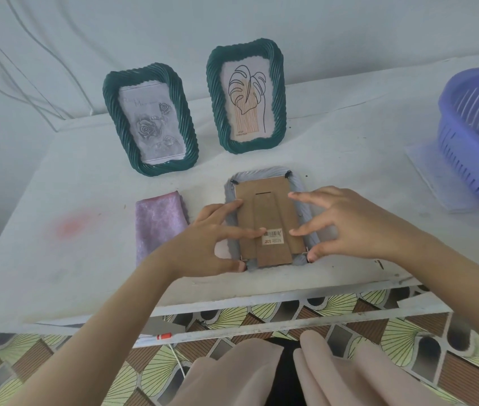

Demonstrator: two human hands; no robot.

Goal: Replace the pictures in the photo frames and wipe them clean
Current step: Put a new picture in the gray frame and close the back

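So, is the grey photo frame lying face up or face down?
Face down: the grey frame shows its cardboard backing and barcode sticker upward.

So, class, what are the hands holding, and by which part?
Face-down frame, flat on the table: left hand and right hand steady it, thumbs at its near corners, fingertips on the backing.

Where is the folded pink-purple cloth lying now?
In the head view, the folded pink-purple cloth lies on the white table, just left of the face-down grey frame, beside the left hand.
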